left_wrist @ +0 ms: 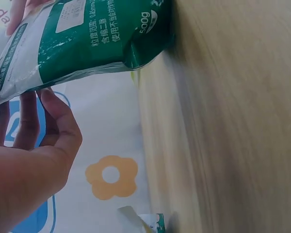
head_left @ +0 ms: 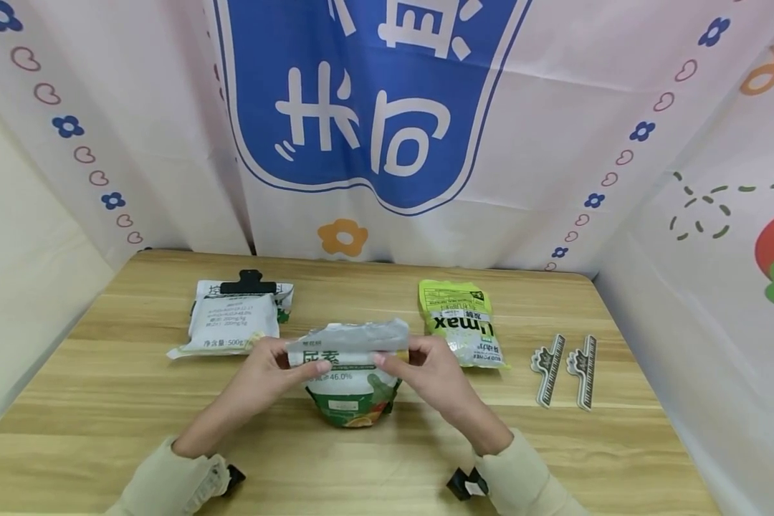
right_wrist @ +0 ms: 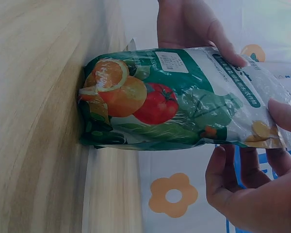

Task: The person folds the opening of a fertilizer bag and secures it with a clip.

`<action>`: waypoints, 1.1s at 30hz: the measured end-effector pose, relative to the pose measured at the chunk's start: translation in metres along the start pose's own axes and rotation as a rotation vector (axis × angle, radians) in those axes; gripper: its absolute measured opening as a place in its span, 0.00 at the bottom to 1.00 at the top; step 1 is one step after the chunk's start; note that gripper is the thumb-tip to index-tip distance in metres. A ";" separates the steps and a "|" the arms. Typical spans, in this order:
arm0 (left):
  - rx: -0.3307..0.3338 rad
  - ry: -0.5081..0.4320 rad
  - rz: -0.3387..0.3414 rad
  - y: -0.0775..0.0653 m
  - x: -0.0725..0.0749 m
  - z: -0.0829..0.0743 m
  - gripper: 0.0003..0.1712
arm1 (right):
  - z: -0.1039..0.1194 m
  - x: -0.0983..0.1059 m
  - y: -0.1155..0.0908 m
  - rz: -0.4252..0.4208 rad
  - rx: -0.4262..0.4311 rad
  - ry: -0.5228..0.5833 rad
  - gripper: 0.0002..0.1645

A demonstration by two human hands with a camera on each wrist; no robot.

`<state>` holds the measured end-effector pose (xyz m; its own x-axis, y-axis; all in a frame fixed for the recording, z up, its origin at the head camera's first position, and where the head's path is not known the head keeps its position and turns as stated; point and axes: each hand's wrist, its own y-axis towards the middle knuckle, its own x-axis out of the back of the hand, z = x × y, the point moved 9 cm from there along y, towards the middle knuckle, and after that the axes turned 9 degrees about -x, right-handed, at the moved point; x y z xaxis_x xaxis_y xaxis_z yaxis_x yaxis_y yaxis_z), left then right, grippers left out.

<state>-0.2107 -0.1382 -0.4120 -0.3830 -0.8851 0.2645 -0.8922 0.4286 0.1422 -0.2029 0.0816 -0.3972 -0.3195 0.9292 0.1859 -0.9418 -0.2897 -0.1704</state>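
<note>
A green and white fertilizer bag (head_left: 351, 390) printed with fruit stands upright on the table between both hands. Its silvery top edge (head_left: 361, 334) is folded over toward me. My left hand (head_left: 267, 373) pinches the bag's upper left side, thumb in front and fingers behind. On the other side, my right hand (head_left: 437, 373) pinches the upper right the same way. From the right wrist view, the bag's front (right_wrist: 155, 102) shows an orange and a tomato, and its bottom meets the table. The left wrist view shows the green lower part (left_wrist: 102, 34).
At the back left lies a white bag (head_left: 232, 322) with a black clip (head_left: 250, 282) on its top. A yellow-green bag (head_left: 461, 322) lies behind my right hand. Two ruler-shaped clips (head_left: 550, 370) lie at the right of the wooden table (head_left: 135, 401). A printed curtain (head_left: 187, 179) hangs behind.
</note>
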 end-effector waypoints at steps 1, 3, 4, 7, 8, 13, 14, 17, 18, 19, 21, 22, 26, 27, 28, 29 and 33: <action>0.006 -0.005 -0.007 0.000 0.000 0.001 0.17 | 0.001 0.000 0.000 0.004 0.002 0.005 0.17; 0.030 -0.005 -0.019 0.001 0.000 0.002 0.17 | 0.002 0.000 0.000 0.006 0.006 0.016 0.17; 0.045 -0.003 -0.025 0.001 0.000 0.003 0.17 | 0.002 0.000 0.000 0.005 0.006 0.024 0.16; 0.105 -0.003 -0.043 0.001 0.000 0.004 0.19 | 0.002 0.001 -0.001 0.000 0.012 0.039 0.16; 0.124 -0.002 -0.048 0.001 0.000 0.004 0.19 | 0.002 0.001 -0.001 -0.002 0.015 0.042 0.16; 0.181 -0.004 -0.064 0.001 0.001 0.004 0.19 | 0.001 0.003 0.001 -0.005 0.019 0.062 0.15; 0.187 -0.005 -0.065 0.001 0.001 0.005 0.20 | 0.000 0.003 0.001 -0.005 0.015 0.068 0.14; 0.214 -0.014 -0.072 0.001 0.001 0.006 0.20 | -0.002 0.002 0.002 -0.003 -0.002 0.087 0.14; 0.224 -0.017 -0.077 0.000 0.002 0.007 0.20 | -0.002 0.002 0.003 -0.003 -0.010 0.094 0.14; 0.236 -0.020 -0.083 0.000 0.002 0.008 0.21 | -0.003 0.002 0.003 -0.002 -0.017 0.099 0.14; 0.264 -0.029 -0.094 -0.001 0.002 0.010 0.21 | -0.004 0.002 0.004 -0.005 -0.033 0.106 0.14; 0.280 -0.035 -0.101 -0.001 0.003 0.011 0.22 | -0.005 0.002 0.004 -0.009 -0.042 0.105 0.14; 0.328 -0.061 -0.116 -0.002 0.001 0.013 0.22 | -0.008 0.003 0.006 -0.032 -0.088 0.093 0.15; 0.336 -0.067 -0.120 -0.002 0.001 0.014 0.22 | -0.010 0.003 0.007 -0.037 -0.101 0.091 0.15; 0.343 -0.076 -0.123 -0.003 0.000 0.014 0.22 | -0.011 0.003 0.007 -0.040 -0.115 0.091 0.16; 0.348 -0.082 -0.125 -0.003 0.000 0.014 0.21 | -0.012 0.003 0.008 -0.041 -0.125 0.094 0.16; 0.372 -0.097 -0.137 -0.003 0.000 0.016 0.20 | -0.015 0.002 0.011 -0.040 -0.147 0.104 0.17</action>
<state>-0.2115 -0.1425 -0.4278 -0.2597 -0.9501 0.1729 -0.9554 0.2267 -0.1893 -0.2121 0.0838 -0.4134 -0.2621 0.9603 0.0954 -0.9257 -0.2222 -0.3062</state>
